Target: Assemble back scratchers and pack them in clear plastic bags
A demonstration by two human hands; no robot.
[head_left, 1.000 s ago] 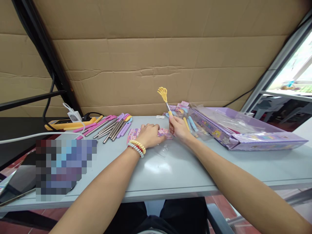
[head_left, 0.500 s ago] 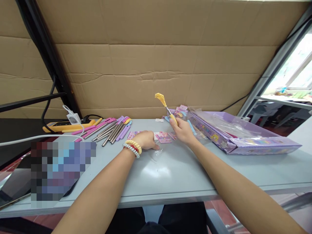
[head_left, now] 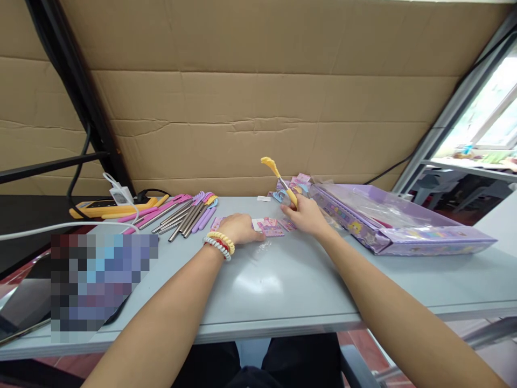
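Note:
My right hand (head_left: 305, 214) grips the handle of a yellow stick (head_left: 283, 182), which has a metal shaft and a hand-shaped yellow tip pointing up and left. My left hand (head_left: 241, 228), with braided bands on its wrist, rests on the table beside small pink printed cards (head_left: 271, 227). Its fingers are bent, and what they hold, if anything, is too small to name. Crumpled clear plastic (head_left: 264, 246) lies just below those fingers. Left of the hands is a row of similar sticks (head_left: 188, 218) in pink, purple, yellow and blue.
A purple printed box (head_left: 404, 237) holding clear wrap stands at the right. Behind my right hand are more cards and blue pieces (head_left: 301, 183). At the left are a yellow power strip (head_left: 97, 209), a white cable and a blurred item (head_left: 109, 280). Cardboard (head_left: 258, 97) rises behind.
The yellow stick has moved slightly right and down with my right hand. A blue-handled piece near that hand no longer shows. My left hand has shifted slightly.

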